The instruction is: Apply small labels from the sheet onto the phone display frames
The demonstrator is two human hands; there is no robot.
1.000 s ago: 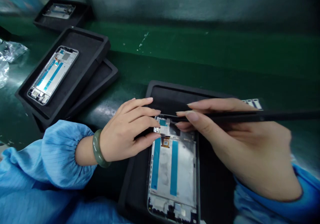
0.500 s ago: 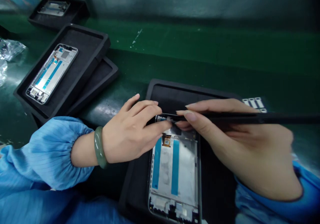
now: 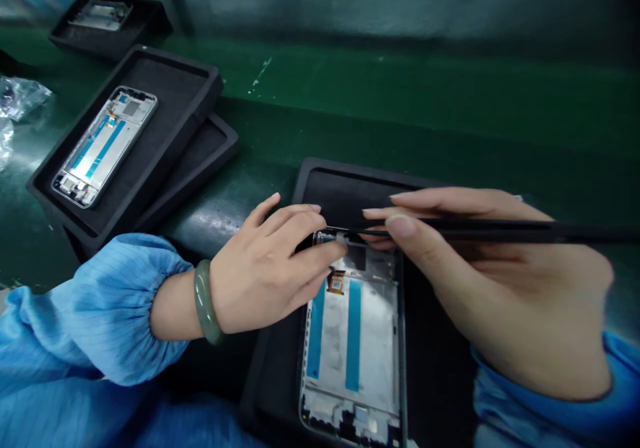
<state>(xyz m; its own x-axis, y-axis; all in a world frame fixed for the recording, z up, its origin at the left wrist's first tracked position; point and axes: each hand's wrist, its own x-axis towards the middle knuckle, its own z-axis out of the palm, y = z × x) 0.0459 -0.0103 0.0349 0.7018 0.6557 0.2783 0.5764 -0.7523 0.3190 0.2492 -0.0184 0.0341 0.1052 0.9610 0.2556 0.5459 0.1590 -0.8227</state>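
Note:
A phone frame (image 3: 380, 328) with a silver inner face and two blue adhesive strips lies in a black tray (image 3: 325, 181) in front of me. My left hand (image 3: 270, 261) reaches in from the left, its fingers bent and closed at the frame's upper left corner. What lies beneath those fingertips is hidden. Pinched between the thumb and fingers of my right hand (image 3: 480, 288) is a pair of black tweezers (image 3: 520, 230). Their tips point left to the frame's top edge, close to my left fingers. A small orange flex cable (image 3: 337, 283) shows below my left index finger.
To the left, a second phone frame (image 3: 106, 145) lies in a tilted black tray (image 3: 175, 95), stacked on another tray (image 3: 215, 141). Farther back, one more tray (image 3: 145, 28) holds a frame (image 3: 103, 15). Clear plastic bags (image 3: 20, 98) lie at the left edge of the green bench (image 3: 400, 115).
My right hand and the tweezers have drawn slightly to the right, covering most of the white pieces behind. My left hand keeps its place at the frame's corner.

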